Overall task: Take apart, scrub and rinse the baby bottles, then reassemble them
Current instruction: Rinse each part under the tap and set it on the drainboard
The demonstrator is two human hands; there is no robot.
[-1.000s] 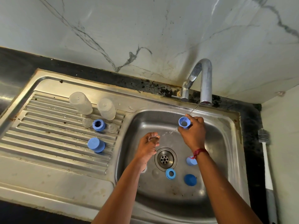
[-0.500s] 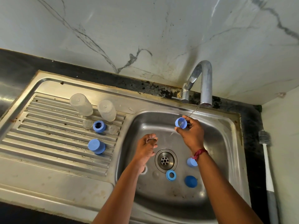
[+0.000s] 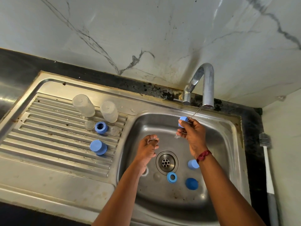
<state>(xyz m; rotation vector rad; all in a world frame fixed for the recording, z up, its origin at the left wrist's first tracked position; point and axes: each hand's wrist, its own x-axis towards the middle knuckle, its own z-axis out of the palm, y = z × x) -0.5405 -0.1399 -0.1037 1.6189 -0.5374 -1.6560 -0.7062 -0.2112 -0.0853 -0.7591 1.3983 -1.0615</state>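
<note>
Near edge of the pressed stainless-steel sink basin [image 3: 162, 201]: a dark blue domed plastic cap [image 3: 191, 183] and a light blue plastic ring [image 3: 171, 177] lie near each other, with a paler blue cup-shaped plastic cap [image 3: 193, 164] beyond them, right of the perforated steel drain [image 3: 166, 162]. Mid-basin, the left hand [image 3: 147, 148] hangs with fingers curled; whether it holds anything cannot be told. Toward the far edge, the right hand [image 3: 192, 136] pinches a small blue cylindrical plastic cap [image 3: 182, 121] between thumb and fingers, under the thin water stream [image 3: 194, 113] from the curved chrome tap [image 3: 206, 85]. The piece is probably light, rigid and slick when wet, so a hold across its side wall suits rinsing best. On the ribbed steel drainer [image 3: 48, 136] left of the basin: a blue plastic cap standing mouth-down [image 3: 98, 147], then a blue collar ring [image 3: 101, 127] flanked by two small clear domed pieces [image 3: 89, 124], and farthest, two frosted translucent bottle bodies [image 3: 83, 105] inverted. A white-handled grey-bristled bottle brush [image 3: 267, 160] lies along the right edge of the black worktop [image 3: 16, 66]; grey-veined marble wall [image 3: 146, 30] behind
</note>
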